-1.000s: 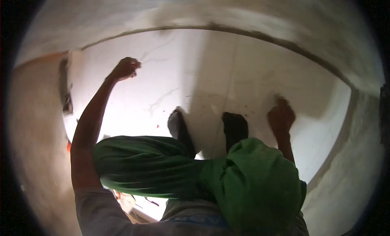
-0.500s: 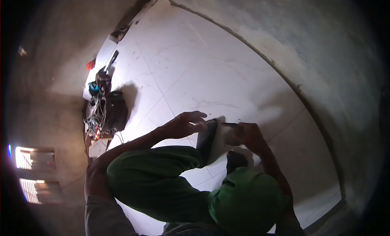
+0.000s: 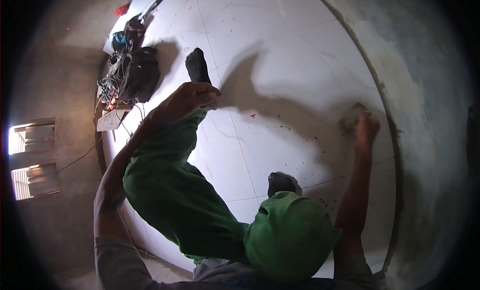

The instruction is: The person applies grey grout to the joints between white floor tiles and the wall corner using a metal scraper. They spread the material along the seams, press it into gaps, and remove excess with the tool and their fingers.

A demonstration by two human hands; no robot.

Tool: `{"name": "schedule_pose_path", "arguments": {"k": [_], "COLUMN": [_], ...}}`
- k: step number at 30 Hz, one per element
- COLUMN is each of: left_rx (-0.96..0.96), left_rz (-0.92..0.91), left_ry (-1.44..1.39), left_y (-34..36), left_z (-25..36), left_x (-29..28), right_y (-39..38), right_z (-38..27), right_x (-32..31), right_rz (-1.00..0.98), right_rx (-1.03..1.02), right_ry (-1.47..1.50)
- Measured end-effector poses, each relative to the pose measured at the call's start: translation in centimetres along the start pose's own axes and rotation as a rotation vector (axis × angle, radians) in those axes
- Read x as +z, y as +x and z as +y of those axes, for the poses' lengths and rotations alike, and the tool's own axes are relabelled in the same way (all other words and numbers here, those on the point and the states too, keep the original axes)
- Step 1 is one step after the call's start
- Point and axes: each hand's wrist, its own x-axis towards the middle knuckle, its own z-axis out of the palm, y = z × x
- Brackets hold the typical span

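My right hand (image 3: 368,128) reaches out over the tiled floor at the right, close to the wall. Its fingers are closed round a greyish-brown thing (image 3: 350,122), smeared by motion and too blurred to name. My left hand (image 3: 194,97) hovers over my left shin, just by the ankle, with its fingers loosely bent and a little apart. Nothing shows in it. Dark crumbs (image 3: 285,127) and a small red scrap (image 3: 252,116) lie on the white floor tiles (image 3: 280,85) between the hands.
A black bag (image 3: 140,75) with tangled cables (image 3: 107,87) stands along the left wall, beside a wooden block (image 3: 111,121). My dark-socked left foot (image 3: 196,65) and right foot (image 3: 281,182) rest on the tiles. A bare plastered wall (image 3: 400,75) bounds the right side.
My right hand has swept away from my feet toward the right wall with the thing in it. My left hand and left foot have shifted left and farther out; the view has turned.
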Motion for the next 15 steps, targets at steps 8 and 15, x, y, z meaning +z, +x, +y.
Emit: {"name": "schedule_pose_path", "arguments": {"k": [8,15], "left_rx": [0.037,0.344], "left_rz": [-0.442,-0.408], "left_ry": [0.122,0.097], "left_y": [9.3,18.0], "left_z": [1.1,1.7], "left_x": [-2.0,-3.7], "right_y": [7.4,8.2], "right_z": [-5.6,-19.4], "right_x": [9.7,18.4], "right_rz": [-0.195,-0.876], "right_rx": [-0.173,-0.638], "right_ry": [-0.098,-0.38]}}
